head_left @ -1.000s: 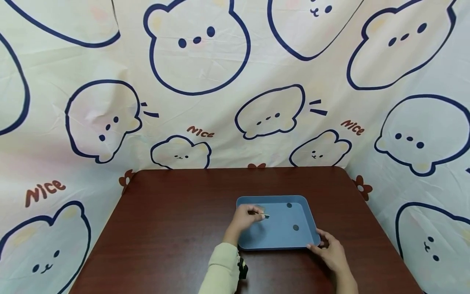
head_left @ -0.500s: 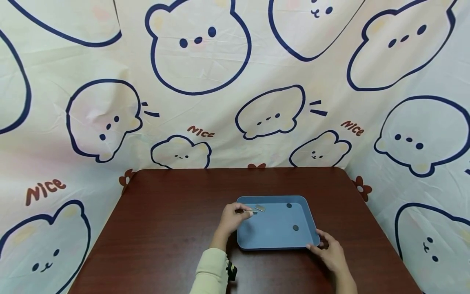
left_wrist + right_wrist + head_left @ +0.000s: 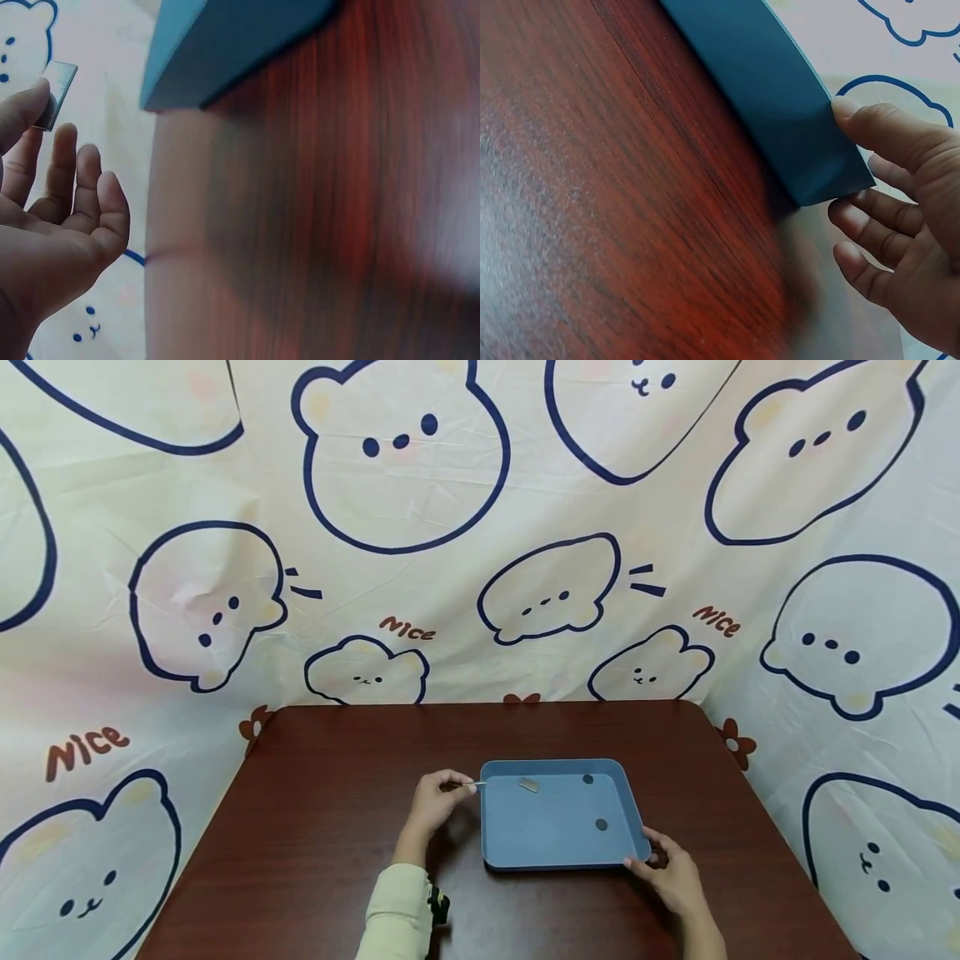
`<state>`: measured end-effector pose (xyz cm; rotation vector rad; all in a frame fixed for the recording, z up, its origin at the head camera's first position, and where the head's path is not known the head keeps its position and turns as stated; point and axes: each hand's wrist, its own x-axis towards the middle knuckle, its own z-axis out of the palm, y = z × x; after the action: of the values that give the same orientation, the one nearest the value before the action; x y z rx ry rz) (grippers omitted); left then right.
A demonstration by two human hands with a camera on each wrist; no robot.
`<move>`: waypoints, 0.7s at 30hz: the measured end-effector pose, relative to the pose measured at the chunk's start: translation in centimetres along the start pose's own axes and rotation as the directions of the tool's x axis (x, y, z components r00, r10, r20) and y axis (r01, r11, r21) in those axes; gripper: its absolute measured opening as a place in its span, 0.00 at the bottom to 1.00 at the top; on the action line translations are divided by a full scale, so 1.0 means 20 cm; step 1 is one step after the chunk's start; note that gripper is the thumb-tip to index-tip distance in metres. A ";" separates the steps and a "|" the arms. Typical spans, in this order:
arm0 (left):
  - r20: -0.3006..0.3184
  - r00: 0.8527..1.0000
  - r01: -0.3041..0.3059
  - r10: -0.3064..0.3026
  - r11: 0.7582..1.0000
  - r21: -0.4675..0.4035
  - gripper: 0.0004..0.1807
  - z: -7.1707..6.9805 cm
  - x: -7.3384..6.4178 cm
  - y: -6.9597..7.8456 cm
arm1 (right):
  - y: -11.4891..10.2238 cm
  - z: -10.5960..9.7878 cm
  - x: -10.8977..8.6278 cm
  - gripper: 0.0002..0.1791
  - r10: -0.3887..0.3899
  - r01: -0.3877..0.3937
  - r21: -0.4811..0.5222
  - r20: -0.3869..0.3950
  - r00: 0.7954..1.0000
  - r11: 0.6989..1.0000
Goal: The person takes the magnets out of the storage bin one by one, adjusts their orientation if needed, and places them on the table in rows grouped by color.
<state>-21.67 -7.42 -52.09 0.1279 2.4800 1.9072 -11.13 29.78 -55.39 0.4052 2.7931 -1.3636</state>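
Observation:
My left hand [image 3: 433, 803] is just off the left side of a blue tray [image 3: 551, 847]. Between thumb and fingers it pinches a small, thin rectangular metal piece [image 3: 63, 84], its other fingers loosely bent. A similar flat rectangular piece [image 3: 528, 785] lies in the tray's back left. Two dark round discs, one farther back [image 3: 588, 779] and one nearer [image 3: 602, 825], lie in the right half. At the tray's front right corner my right hand [image 3: 673, 875] grips the edge. Its thumb [image 3: 877, 124] presses the rim while fingers sit at the corner's outer side.
The tray stands on a dark reddish-brown wooden table [image 3: 360, 777]. Behind and on both sides hangs a pale cloth [image 3: 450, 585] printed with blue-outlined animal figures. A dark band with a small device [image 3: 438, 906] sits at the left wrist.
My left hand has moved left from over the tray to beyond its left edge, carrying the metal piece. The rectangular piece in the tray has come into sight. The right hand stays on the corner.

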 end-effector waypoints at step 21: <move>-0.045 0.985 0.168 -0.164 0.981 0.094 0.05 -0.10 0.14 -0.19 | -0.01 0.00 0.00 0.38 -0.005 0.005 -0.014 0.005 1.000 1.000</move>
<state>-24.79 -10.21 -55.15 -0.1118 2.5177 1.7409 -11.24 29.65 -55.18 0.3941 2.7999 -1.3432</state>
